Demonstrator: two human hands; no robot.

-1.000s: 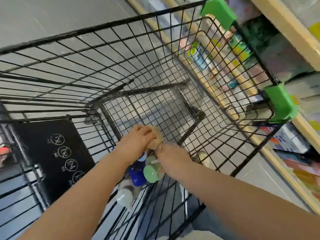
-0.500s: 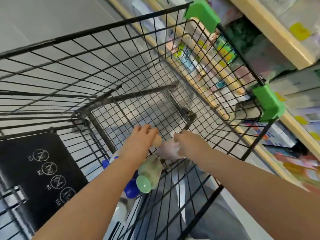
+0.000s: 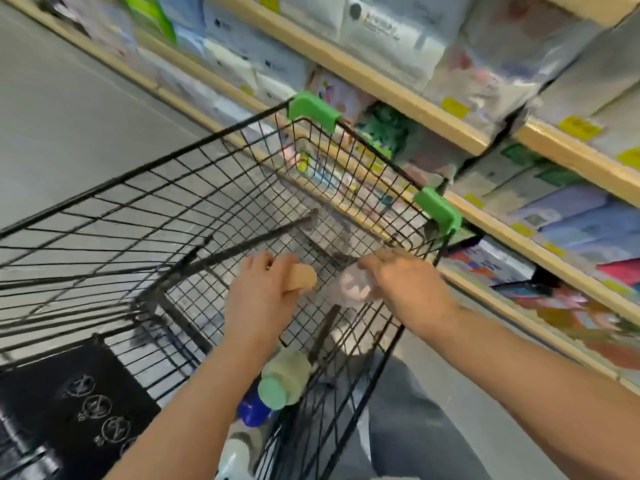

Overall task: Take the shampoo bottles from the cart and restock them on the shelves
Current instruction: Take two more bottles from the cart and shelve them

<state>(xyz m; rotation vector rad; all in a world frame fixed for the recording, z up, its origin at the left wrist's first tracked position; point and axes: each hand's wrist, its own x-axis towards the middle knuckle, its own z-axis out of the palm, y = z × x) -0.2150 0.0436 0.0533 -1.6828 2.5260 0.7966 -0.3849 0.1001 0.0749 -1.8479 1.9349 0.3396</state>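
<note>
1. The left hand (image 3: 263, 299) is curled round a bottle with a tan cap (image 3: 300, 281); the cap end sticks out past the fingers toward the right, and the body of the bottle is hidden under the hand.
2. The right hand (image 3: 401, 285) grips a clear bottle (image 3: 351, 287) with something pale pink inside, fingers bent over its top; motion blur hides its exact shape.
3. Both hands are inside the cart (image 3: 173, 216), above its wire floor, the two held bottles near each other but apart.
4. Below the left forearm, at the near end of the cart, more bottles lie together: a pale green bottle with a mint cap (image 3: 284, 379), a blue cap (image 3: 254, 408) just beside it, and a white bottle (image 3: 237, 452) nearer the camera.
5. A black panel with round warning symbols (image 3: 79, 407) sits at the near left of the cart.
6. Two green corner guards (image 3: 311, 110) mark the cart's far rim.
7. To the right stand wooden shelves (image 3: 381, 83) packed with blurred packages and yellow price tags (image 3: 578, 128); the cart's far corner is close to them.
8. Grey floor (image 3: 69, 109) stretches away on the left.
</note>
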